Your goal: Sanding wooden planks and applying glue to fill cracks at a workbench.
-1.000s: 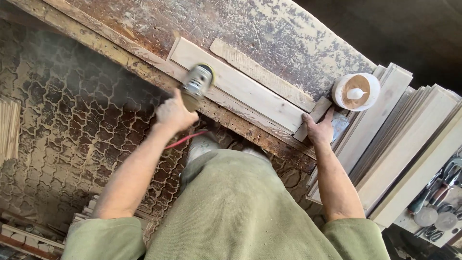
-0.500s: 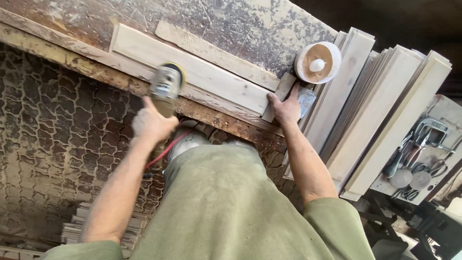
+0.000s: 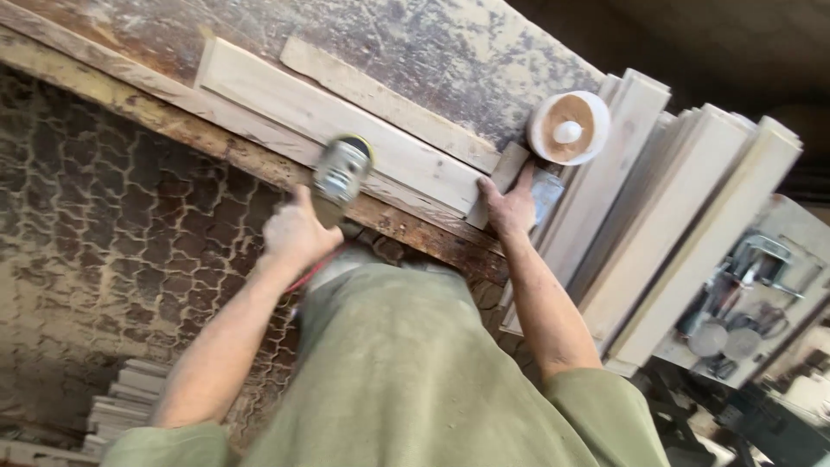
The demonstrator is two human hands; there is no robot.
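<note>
Sander (image 3: pixel 342 169), grey with a yellow-edged pad, sat on the near edge of the long pale board (image 3: pixel 294 108), roughly at its middle. Left hand (image 3: pixel 296 232) was wrapped tight round the tool's rear grip, fingers closed on it, thumb up along the body. A red cord (image 3: pixel 304 275) ran back from the hand toward my waist.

Right hand (image 3: pixel 512 206) lay flat, fingers spread, pressing on the right end of that board where a short crosswise block (image 3: pixel 496 180) butted against it; nothing was clasped in it.

Board lay along the front lip of the worn, paint-flecked bench (image 3: pixel 450 52). 1 thinner strip (image 3: pixel 380 99) lay just behind it, parallel.

Beyond the right hand stood a round white tub (image 3: pixel 568 128) with brown contents and a white lump in the middle. Further right, a stack of pale planks (image 3: pixel 683 199) leaned off the bench end. Past them, a tray of metal tools (image 3: pixel 739 303), too blurred to tell apart.

Floor below showed cracked patterned paving (image 3: pixel 112 216), dusty. Small pile of cut slats (image 3: pixel 130 402) at lower left.
</note>
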